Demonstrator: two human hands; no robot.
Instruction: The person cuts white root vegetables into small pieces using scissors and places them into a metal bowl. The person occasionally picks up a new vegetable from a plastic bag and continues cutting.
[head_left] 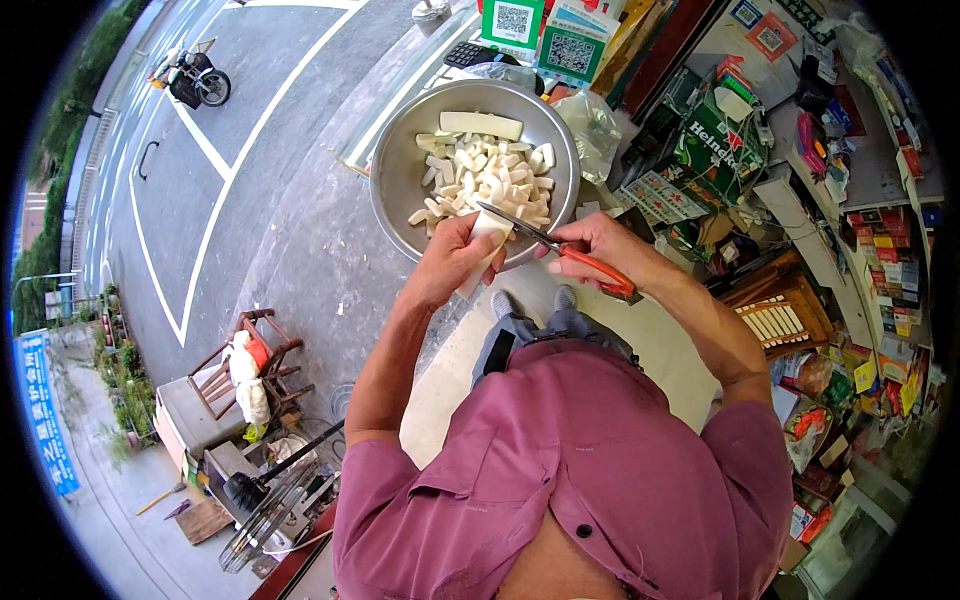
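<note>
A wide steel bowl (pixel 397 165) holds many small cut white pieces (pixel 490 180), of a food I cannot name for certain. One long flat white slab (pixel 481 125) lies against its far side. Over the near rim, my left hand (pixel 452 262) is closed on a white strip (pixel 490 232), part of it hanging below the fingers. My right hand (pixel 608 250) grips scissors (pixel 590 262) with orange-red handles. Their blades point left and lie at the strip's upper end, slightly apart as far as I can see.
The bowl rests by a glass-edged counter with a black remote (pixel 468 55), payment-code signs (pixel 512 24) and a clear plastic bag (pixel 590 130). Crowded shelves and a green carton (pixel 712 140) stand right. A fan (pixel 265 520) and wooden chair (pixel 265 350) are left; a motorcycle (pixel 195 78) is parked beyond.
</note>
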